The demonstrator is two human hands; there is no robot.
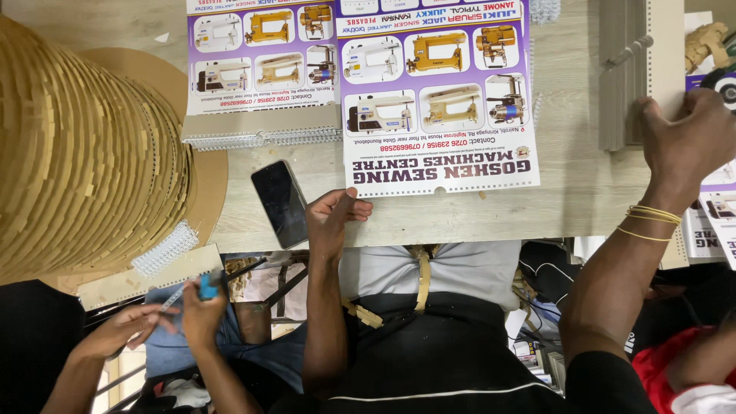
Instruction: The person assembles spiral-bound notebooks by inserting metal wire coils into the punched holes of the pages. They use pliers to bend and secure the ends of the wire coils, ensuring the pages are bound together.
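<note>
Head view, looking straight down at a pale wooden table (583, 192). The person's left hand (331, 218) rests at the near edge of the table, fingers loosely curled and thumb out, holding nothing; its fingertips touch the bottom left corner of a printed calendar sheet (437, 100) showing sewing machines on a purple and white ground. That sheet lies just beyond and to the right of this hand. Just to the hand's left lies a dark smartphone (280, 203), screen up, close but apart from it.

The right hand (686, 142) is well off to the right, wrist ringed with yellow rubber bands (652, 216). It is closed down over the edge of a stack of grey-and-cream sheets (640, 61); how firmly it grips them cannot be told.

Beyond the left hand, a second calendar sheet (261, 54) sits with a wire binding comb (261, 138) along its near edge. Far left stands a large coil of tan strip (84, 153). Below it, another person's two hands (165, 318) hold a small blue tool (208, 286).
</note>
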